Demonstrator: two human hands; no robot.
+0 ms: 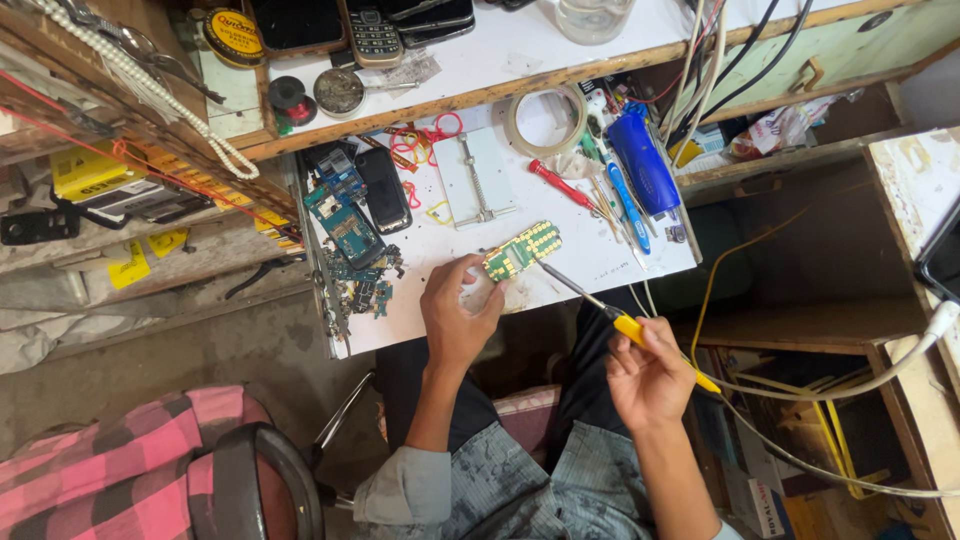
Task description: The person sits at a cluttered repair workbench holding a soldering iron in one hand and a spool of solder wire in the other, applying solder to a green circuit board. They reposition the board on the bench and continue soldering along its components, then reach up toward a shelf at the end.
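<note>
The left hand point(458, 312) pinches the green circuit board point(522, 250) on the bench point(560, 225). Right of the board, the right hand point(650, 375) grips a yellow soldering iron point(612, 312), tip slanting up-left, almost touching it.

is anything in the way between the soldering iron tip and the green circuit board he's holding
Nothing visible is. The right hand holds the yellow-handled soldering iron, and its tip reaches the edge of the green circuit board over bare white tabletop. The left hand pins the board from the other side.
</note>
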